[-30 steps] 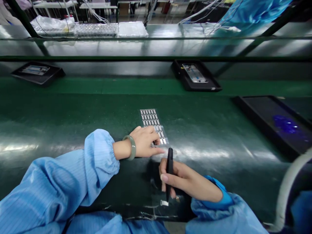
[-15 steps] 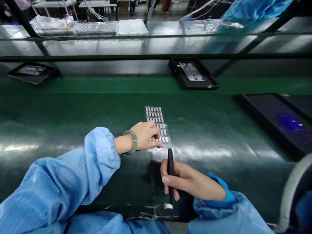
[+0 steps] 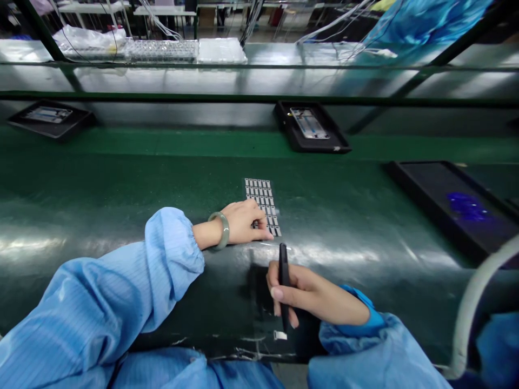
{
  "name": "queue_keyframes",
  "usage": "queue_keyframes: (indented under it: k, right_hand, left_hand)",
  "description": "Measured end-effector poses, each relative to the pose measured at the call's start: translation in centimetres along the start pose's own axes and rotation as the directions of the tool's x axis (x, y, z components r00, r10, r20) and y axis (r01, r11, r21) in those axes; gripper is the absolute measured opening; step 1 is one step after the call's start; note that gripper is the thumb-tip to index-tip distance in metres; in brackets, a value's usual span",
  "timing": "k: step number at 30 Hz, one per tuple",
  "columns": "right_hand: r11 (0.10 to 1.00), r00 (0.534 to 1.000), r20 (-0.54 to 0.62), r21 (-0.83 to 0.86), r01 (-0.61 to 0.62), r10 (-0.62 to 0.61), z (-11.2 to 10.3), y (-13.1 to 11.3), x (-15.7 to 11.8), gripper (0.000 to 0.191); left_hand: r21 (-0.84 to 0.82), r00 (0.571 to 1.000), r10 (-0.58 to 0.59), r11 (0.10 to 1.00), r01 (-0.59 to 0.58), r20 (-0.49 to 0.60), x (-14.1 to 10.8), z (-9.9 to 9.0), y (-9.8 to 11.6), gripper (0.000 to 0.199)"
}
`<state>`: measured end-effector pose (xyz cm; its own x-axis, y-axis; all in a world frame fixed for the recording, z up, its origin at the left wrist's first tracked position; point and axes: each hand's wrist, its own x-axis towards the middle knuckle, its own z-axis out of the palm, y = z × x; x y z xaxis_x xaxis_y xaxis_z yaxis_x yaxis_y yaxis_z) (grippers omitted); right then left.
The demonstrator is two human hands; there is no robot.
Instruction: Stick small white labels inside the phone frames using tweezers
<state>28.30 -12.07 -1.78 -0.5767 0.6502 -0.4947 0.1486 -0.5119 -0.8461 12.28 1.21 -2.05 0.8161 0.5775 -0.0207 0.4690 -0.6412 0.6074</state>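
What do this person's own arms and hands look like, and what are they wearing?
Both hands, left and right, are gloveless. The loose light-blue fabric sleeves show faint stripes, with a gathered cuff on the left. A smooth, round grey-green bangle circles the left wrist; a brighter blue band shows at the right.

A sheet (image 3: 259, 189) lies mid-bench, a tab (image 3: 280, 335) at the pen's (image 3: 284, 281) tip by the near edge. One tray (image 3: 75, 125) sits toward the far left corner, a second tray (image 3: 294, 140) beyond the sheet, a third tray (image 3: 430, 183) at right.
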Motion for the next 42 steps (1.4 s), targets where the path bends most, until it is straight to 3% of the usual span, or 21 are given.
queue_keyframes:
  k: [9,17,33,42]
  right_hand:
    - [1.0,1.0,-0.026,-0.004,-0.008,0.007,0.15,-0.2,-0.01,0.041]
    - [1.0,1.0,-0.011,0.006,0.005,-0.005,0.16,-0.15,-0.05,0.038]
    - [1.0,0.999,-0.032,-0.025,-0.009,0.008,0.39,-0.38,-0.04,0.04]
    - [0.999,1.0,-0.029,-0.047,0.008,-0.01,0.5,-0.79,-0.03,0.041]
  left_hand:
    - [0.022,0.996,0.092,0.996,-0.092,-0.006,-0.16,0.28,-0.46,0.029]
    - [0.035,0.996,0.094,0.995,-0.094,0.001,-0.18,0.07,-0.31,0.036]
    - [0.02,0.996,0.09,0.996,-0.09,-0.023,-0.2,0.36,-0.46,0.031]
    - [0.009,0.994,0.107,0.994,-0.107,-0.019,-0.29,0.07,-0.26,0.045]
